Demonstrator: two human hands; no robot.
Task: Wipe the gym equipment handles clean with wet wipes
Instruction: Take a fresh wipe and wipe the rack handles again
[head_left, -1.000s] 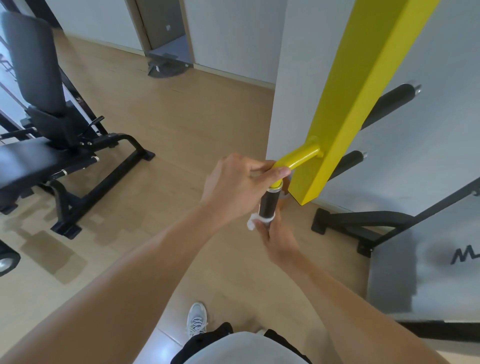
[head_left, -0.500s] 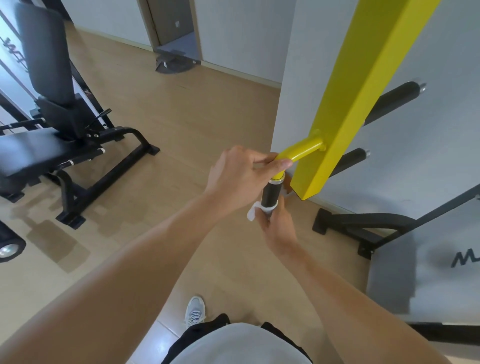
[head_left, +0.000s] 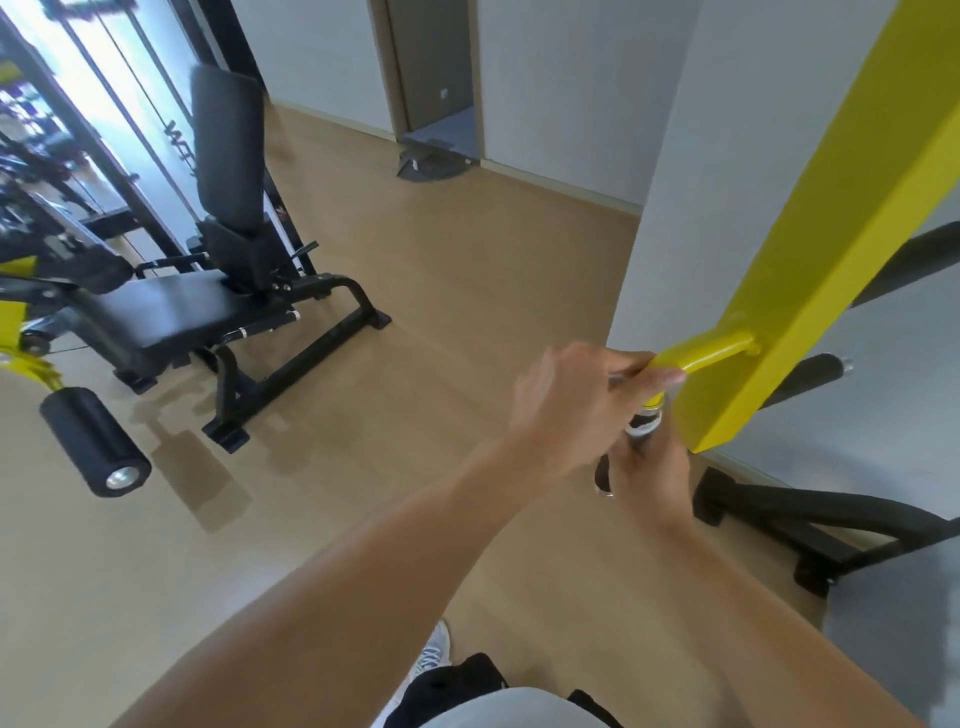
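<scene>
Gym floor, yellow post (head_left: 810, 270) at right. Left hand (head_left: 582, 400) still curled over the yellow bar (head_left: 701, 353). Right hand (head_left: 649, 467) grips the black handle (head_left: 644, 423) below; wet wipe (head_left: 641, 427) has slid up from handle's lower end. Wiping is mid-stroke.

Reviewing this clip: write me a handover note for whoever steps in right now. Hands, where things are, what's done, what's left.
Left hand grips the yellow bar that sticks out of the yellow post, steadying it.
Right hand is wrapped round the black handle grip below, with the wet wipe pressed against it.
Done: wiping of this grip is under way; how much is clean cannot be told.
Left: finish this grip, then the other black handles behind the post.
</scene>
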